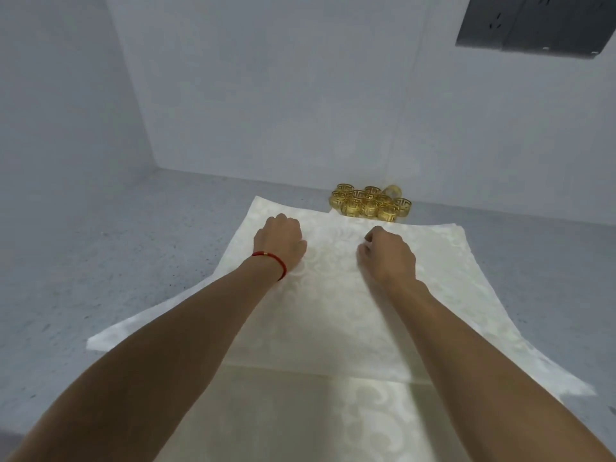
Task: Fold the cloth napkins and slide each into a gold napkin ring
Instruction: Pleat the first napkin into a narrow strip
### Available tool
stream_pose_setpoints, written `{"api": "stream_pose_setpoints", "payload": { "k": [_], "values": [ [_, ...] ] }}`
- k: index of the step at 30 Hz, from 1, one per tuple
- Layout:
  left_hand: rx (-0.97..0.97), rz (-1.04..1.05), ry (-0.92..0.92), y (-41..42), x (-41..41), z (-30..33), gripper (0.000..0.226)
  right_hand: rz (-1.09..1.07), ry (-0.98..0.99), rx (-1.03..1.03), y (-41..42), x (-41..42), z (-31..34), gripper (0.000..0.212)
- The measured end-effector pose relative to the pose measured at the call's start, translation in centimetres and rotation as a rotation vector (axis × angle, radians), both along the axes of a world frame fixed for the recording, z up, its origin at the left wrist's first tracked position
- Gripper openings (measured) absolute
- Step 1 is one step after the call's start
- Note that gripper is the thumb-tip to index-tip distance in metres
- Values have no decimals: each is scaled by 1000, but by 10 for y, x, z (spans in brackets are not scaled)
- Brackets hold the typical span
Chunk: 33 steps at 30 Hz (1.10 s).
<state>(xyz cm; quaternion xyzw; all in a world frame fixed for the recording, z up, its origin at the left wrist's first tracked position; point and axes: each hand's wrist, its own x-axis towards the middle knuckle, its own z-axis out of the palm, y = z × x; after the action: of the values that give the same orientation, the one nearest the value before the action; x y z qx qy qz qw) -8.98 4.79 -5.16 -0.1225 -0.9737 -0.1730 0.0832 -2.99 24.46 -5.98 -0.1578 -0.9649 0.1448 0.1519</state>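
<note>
A stack of cream cloth napkins (333, 321) with a pale scroll pattern lies spread on the grey table, its layers slightly fanned. My left hand (279, 242), with a red cord on the wrist, rests on the far part of the top napkin with its fingers curled under. To its right, my right hand (386, 251) is on the same cloth, fingers curled and thumb pinching the fabric. A cluster of several gold napkin rings (370, 204) stands just beyond the napkins' far edge, apart from both hands.
The grey speckled table (116, 261) runs into a corner formed by white walls (266, 95) at the back and left. A dark grey metal box (533, 25) hangs on the wall at the upper right.
</note>
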Motion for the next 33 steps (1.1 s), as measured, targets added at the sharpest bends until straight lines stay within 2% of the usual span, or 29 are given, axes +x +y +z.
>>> {"api": "stream_pose_setpoints", "payload": {
  "k": [5,11,15,17,20,23,26,28,30,33],
  "values": [
    [90,48,-40,0,-12,-6,10,-1,42,38,0,-10,-10,21],
    [55,59,-20,6,-27,-8,11,-10,85,83,3,-20,-10,19],
    [55,97,-49,11,-34,-11,17,83,154,268,-4,-20,-8,27],
    [54,118,-54,13,-36,-12,19,212,125,320,-15,-18,-10,35],
    [17,142,-65,17,-37,-16,22,297,-31,249,-22,-18,-19,41],
    [-81,122,55,25,-32,-15,29,291,-90,241,-23,-19,-24,39],
    [-91,-88,253,40,-21,-21,30,286,-85,248,-23,-19,-19,37],
    [-98,-171,278,44,-17,-34,32,238,-17,177,-19,-26,-13,32],
    [-30,-148,279,43,-20,-44,31,180,46,93,-12,-42,-8,28],
    [2,-146,317,42,-21,-51,30,164,32,69,-6,-69,-4,27]
  ]
}}
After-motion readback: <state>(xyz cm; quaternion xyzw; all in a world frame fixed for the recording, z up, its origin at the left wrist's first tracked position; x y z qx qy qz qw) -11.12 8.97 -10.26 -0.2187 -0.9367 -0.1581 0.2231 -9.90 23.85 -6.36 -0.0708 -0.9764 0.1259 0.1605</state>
